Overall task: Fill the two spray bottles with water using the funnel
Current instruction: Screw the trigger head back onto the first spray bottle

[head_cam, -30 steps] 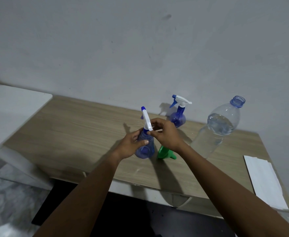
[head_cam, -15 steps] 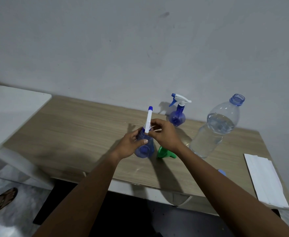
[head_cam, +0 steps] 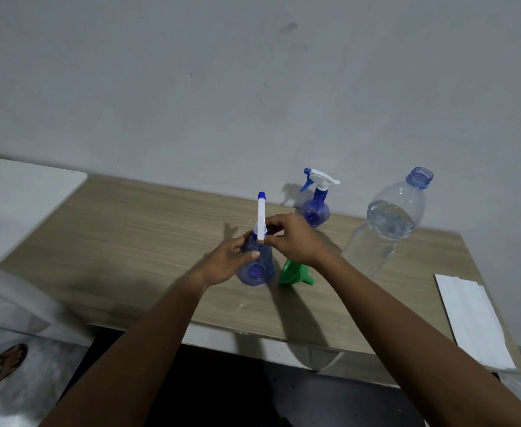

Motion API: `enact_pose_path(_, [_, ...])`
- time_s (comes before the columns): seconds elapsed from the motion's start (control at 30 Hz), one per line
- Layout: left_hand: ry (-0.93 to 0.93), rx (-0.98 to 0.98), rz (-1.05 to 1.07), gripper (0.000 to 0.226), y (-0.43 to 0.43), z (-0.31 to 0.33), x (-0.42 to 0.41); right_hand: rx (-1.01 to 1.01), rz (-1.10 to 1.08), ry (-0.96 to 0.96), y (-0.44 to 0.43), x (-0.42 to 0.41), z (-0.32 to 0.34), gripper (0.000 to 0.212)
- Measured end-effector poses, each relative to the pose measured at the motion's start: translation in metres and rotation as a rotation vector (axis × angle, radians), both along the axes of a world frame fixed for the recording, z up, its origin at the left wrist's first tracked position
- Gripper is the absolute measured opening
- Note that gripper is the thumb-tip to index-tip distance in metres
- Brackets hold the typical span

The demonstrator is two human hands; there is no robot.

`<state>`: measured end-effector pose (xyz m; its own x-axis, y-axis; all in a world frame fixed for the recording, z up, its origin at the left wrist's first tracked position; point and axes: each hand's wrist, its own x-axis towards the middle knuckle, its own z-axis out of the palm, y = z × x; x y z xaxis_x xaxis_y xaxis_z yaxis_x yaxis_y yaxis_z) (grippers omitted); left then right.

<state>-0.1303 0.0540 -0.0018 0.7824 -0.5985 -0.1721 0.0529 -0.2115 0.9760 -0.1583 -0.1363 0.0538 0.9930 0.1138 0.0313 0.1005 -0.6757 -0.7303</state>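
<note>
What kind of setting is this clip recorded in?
Probably a plain room at home or a makeshift workspace: a wood-grain table pushed against a bare, scuffed grey wall, a marbled tile floor, and a sandalled foot at the edge.

No text, label or number can be read anywhere.

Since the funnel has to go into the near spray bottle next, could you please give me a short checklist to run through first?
1. Near spray bottle upright, steadied by left hand: ok.
2. Its trigger head removed, neck open: not ok; right hand grips it at the neck.
3. Funnel within reach: ok, lying beside the bottle.
4. Water bottle uncapped and holding water: ok.
5. Far spray bottle opened: not ok, head on.
6. Near bottle's fill level: cannot tell.
</note>
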Motion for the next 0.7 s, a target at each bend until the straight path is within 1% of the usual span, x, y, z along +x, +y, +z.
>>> enact_pose_path(0.43, [0.022, 0.048, -0.049, 0.055, 0.0055, 0.0044, 0.0063, -0.058, 0.118, 0.061, -0.0076, 0.0086, 0.0047, 0.023])
enact_pose_path(0.7, [0.018, 0.049, -0.045, 0.055, 0.0062, 0.0048, 0.0055, -0.068, 0.107, 0.010, -0.0061, 0.0075, 0.0060, 0.023])
